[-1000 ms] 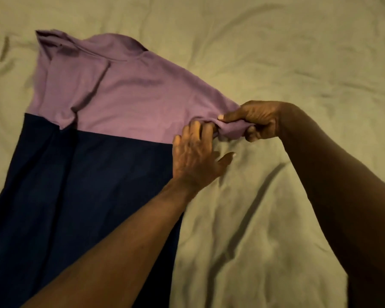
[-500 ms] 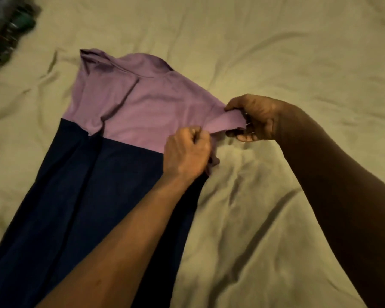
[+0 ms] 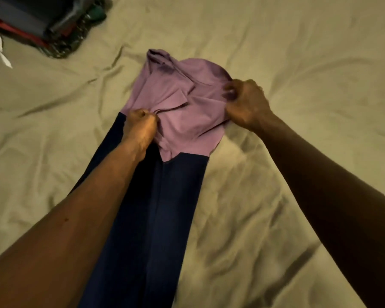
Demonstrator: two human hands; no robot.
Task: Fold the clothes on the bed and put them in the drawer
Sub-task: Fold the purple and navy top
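Purple-and-navy garment (image 3: 165,196) lies lengthwise on the bed sheet (image 3: 298,52). Left hand (image 3: 139,127) fisted in bunched purple fabric; right hand (image 3: 246,102) pinches purple edge. Clothes pile (image 3: 42,23) far-left.

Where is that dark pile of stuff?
The dark pile sits at the head view's top left, on the bedsheet, beyond and left of the purple-and-navy garment.
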